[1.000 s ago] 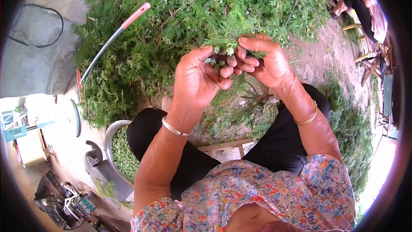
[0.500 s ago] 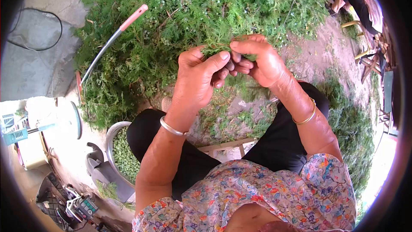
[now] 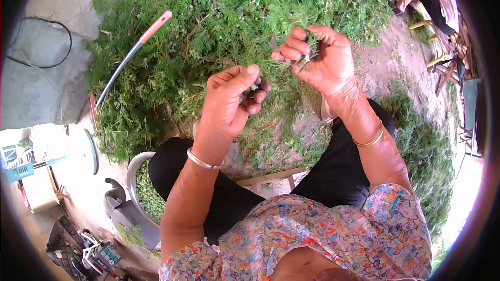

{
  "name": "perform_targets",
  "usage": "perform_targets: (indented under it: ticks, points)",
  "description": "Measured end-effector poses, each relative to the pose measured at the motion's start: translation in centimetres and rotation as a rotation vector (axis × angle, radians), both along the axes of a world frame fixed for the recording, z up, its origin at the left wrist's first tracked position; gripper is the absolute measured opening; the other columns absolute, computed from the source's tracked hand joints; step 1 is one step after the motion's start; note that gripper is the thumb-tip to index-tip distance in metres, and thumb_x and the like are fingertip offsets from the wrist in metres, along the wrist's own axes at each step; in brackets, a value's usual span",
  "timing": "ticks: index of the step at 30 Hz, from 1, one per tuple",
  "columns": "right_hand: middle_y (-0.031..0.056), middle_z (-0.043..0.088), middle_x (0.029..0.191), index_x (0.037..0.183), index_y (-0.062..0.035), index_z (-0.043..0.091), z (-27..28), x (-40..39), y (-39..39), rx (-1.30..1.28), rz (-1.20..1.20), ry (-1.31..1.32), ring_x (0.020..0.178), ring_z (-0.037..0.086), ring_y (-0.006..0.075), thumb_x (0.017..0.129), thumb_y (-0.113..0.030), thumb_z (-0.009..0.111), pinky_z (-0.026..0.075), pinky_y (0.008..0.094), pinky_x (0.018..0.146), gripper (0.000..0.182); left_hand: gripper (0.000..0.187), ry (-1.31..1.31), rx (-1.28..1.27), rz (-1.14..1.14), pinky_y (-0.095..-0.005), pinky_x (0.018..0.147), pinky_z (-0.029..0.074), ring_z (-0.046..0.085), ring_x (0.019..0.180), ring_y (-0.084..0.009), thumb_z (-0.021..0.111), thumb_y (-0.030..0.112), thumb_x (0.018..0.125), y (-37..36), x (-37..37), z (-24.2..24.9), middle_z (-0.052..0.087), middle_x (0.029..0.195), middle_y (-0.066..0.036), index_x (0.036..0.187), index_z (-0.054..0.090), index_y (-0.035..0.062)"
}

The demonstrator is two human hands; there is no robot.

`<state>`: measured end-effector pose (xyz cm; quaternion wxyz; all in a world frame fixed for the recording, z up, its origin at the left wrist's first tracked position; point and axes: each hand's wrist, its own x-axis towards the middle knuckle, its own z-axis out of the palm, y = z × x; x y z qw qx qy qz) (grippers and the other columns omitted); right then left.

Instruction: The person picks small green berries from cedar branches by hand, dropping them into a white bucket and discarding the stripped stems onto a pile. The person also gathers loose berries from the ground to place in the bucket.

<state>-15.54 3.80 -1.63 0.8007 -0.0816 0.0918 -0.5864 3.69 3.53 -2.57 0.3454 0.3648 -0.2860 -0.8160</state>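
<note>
Right hand: fingers curled round a green sprig, its tips poking out past the thumb side. Sprig sits above the near edge of the big leafy pile, away from the body. Left hand, lower and apart from the right: fingers bent inward, narrow, thumb raised — cannot tell whether small bits lie in the curl.

Likeliest trouble, in my judgement: the sprig slipping. Its stems are thin and the hold looks light; a drop onto the pile would lose it among matching green. Anything small in the left hand could leak between the fingers and scatter on the littered ground between the knees.

Second worry, left side: metal basin of small green pieces just beside the left knee. A shift of that leg might knock the rim and spill some.

Third: the curved tool with the pink handle lies along the pile's left part. Tugging at tangled branches there could drag it or make it slide — edge not clear enough to judge how sharp. Silver bracelet on the left wrist, gold bangle on the right: twigs might snag on either during a low reach.
</note>
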Motion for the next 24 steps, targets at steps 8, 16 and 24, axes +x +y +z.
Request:
perform_targets:
  ticks: [8, 16, 24]
  points:
    - [0.0183, 0.05, 0.101, 0.093, 0.0067, 0.046, -0.9, 0.4, 0.1, 0.198, -0.148, 0.091, 0.106, 0.049, 0.0505, 0.087, -0.009, 0.048, 0.041, 0.0577, 0.094, 0.017, 0.01, -0.039, -0.23, 0.074, -0.017, 0.041, 0.031, 0.048, 0.052, -0.0065, 0.065, 0.004, 0.079, 0.5, -1.8, -0.2, 0.06, 0.071, -0.008, 0.086, 0.059, -0.0001]
    - [0.0096, 0.056, 0.089, 0.09, 0.0033, 0.056, -2.0, 1.8, 0.7, 0.115, -0.206, 0.621, 0.078, 0.054, 0.0182, 0.086, -0.016, 0.059, 0.046, 0.0347, 0.071, 0.02, 0.006, -0.366, -0.537, 0.122, -0.0181, 0.04, 0.03, 0.044, 0.049, -0.0042, 0.063, -0.001, 0.078, 0.7, -3.3, -0.4, 0.056, 0.065, -0.003, 0.081, 0.059, -0.004]
    - [0.0092, 0.059, 0.082, 0.086, 0.0045, 0.058, -1.5, 3.1, 1.1, 0.079, -0.193, 0.766, 0.066, 0.055, 0.0142, 0.088, -0.017, 0.058, 0.045, 0.0267, 0.052, 0.021, 0.005, -0.201, -0.261, 0.057, -0.0182, 0.041, 0.031, 0.047, 0.053, -0.0073, 0.063, -0.002, 0.077, 0.3, -2.5, -0.4, 0.057, 0.068, -0.006, 0.08, 0.059, -0.0038]
